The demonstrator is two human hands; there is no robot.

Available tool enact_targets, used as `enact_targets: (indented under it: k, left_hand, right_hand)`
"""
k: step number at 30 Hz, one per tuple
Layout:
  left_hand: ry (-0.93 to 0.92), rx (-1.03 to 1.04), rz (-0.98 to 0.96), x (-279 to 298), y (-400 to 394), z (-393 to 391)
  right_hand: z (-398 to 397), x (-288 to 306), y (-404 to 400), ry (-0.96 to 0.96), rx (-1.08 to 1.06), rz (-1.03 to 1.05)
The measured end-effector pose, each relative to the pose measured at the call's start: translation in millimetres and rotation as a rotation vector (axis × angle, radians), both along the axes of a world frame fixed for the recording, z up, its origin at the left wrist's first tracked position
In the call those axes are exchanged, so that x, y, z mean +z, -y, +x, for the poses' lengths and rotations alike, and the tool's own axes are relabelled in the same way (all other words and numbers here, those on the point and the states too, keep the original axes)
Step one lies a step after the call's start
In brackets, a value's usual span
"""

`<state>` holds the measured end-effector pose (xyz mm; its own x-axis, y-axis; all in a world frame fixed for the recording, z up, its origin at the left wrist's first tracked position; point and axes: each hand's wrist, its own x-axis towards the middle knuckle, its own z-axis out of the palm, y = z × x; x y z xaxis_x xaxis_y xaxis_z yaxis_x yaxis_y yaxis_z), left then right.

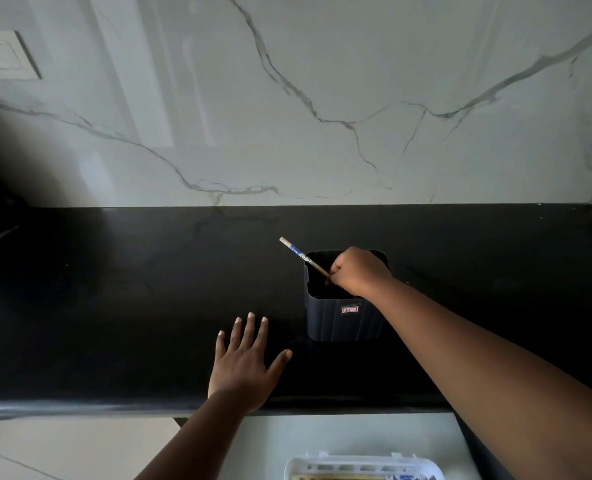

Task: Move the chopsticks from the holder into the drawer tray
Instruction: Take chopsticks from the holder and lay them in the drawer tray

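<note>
A dark square holder [343,317] stands on the black countertop [114,306], right of centre. My right hand [356,271] is over its open top and grips a chopstick [298,253] whose patterned white-and-blue end sticks up and to the left. My left hand [249,362] lies flat with spread fingers on the counter, just left of the holder and apart from it. Below the counter edge an open drawer [322,438] shows a white tray [363,467] with several chopsticks lying in it. The holder's inside is too dark to see.
A white marble backsplash [287,98] rises behind the counter, with a light switch [0,57] at the far left. Pale floor [62,448] shows at the bottom left beside the drawer.
</note>
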<state>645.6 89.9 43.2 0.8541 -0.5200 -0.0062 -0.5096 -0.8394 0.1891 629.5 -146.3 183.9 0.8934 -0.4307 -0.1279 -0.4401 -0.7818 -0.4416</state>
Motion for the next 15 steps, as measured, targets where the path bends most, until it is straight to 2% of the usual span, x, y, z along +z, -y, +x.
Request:
enact_targets:
  k: [3,7,11,13,15]
  left_hand:
    - [-0.001,0.005,-0.008,0.4,0.5,0.3]
    - [-0.012,0.006,-0.020,2.7,2.1,1.0]
    - [-0.091,0.005,-0.053,7.6,1.8,0.7]
    - [-0.166,0.048,-0.190,19.4,6.0,3.2]
    - [-0.176,0.110,-0.450,44.1,12.4,7.9]
  right_hand:
    - [-3.9,7.9,2.0,0.147,-0.028,0.138]
    - [-18.5,44.4,6.7,0.417,-0.115,0.594]
    - [-44.7,83.9,14.7,0.564,-0.182,0.861]
    - [-56.8,96.0,16.4,0.585,-0.202,0.969]
    - [-65.9,104.1,15.2,0.581,-0.217,1.074]
